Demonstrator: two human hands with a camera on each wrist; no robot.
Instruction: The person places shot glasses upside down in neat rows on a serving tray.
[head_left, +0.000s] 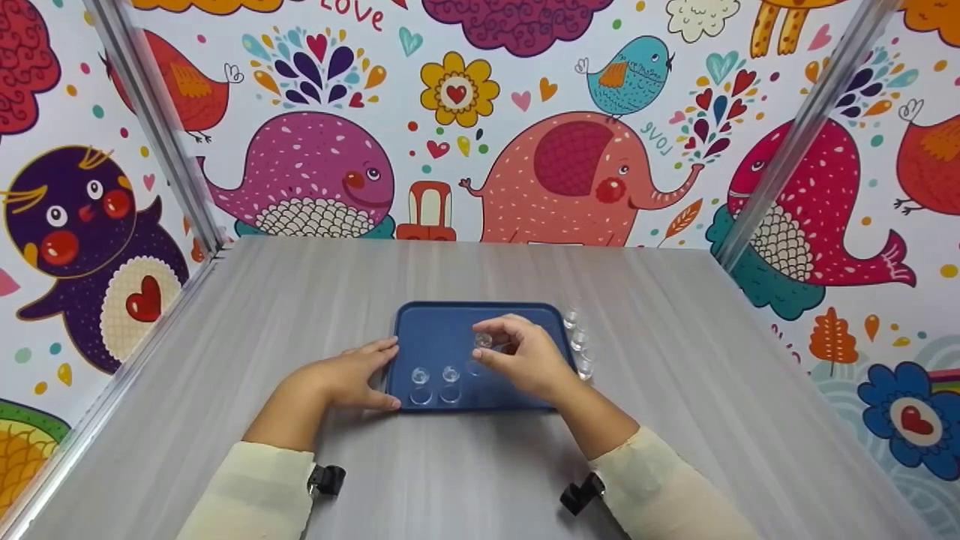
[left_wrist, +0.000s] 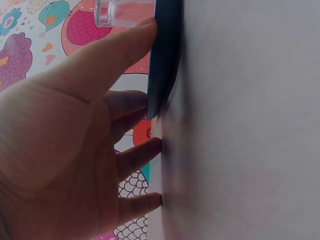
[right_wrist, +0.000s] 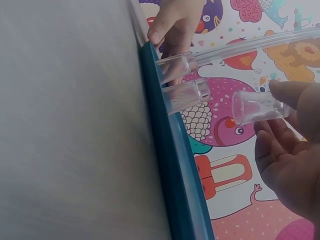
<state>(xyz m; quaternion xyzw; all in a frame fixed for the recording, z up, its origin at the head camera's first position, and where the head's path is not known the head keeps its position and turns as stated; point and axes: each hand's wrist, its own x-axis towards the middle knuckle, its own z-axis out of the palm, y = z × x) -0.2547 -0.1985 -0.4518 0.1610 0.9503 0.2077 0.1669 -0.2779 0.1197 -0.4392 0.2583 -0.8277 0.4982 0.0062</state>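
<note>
A blue tray point(head_left: 442, 330) lies on the table. Two small clear shot glasses stand mouth down near its front left corner: the left glass point(head_left: 421, 390) and, beside it, another glass point(head_left: 450, 388). My right hand point(head_left: 534, 364) pinches a third shot glass point(right_wrist: 257, 107) by its base between thumb and fingers, above the tray, its mouth facing down. My left hand point(head_left: 349, 379) rests at the tray's left edge, fingers spread; its thumb point(left_wrist: 135, 42) touches the rim, and two of its fingertips reach the tabletop.
Several more clear glasses point(head_left: 578, 341) stand in a row along the tray's right side, close to my right wrist. The grey table point(head_left: 480, 274) runs back to a wall with printed cartoon animals. Metal posts point(head_left: 161, 135) rise at both sides.
</note>
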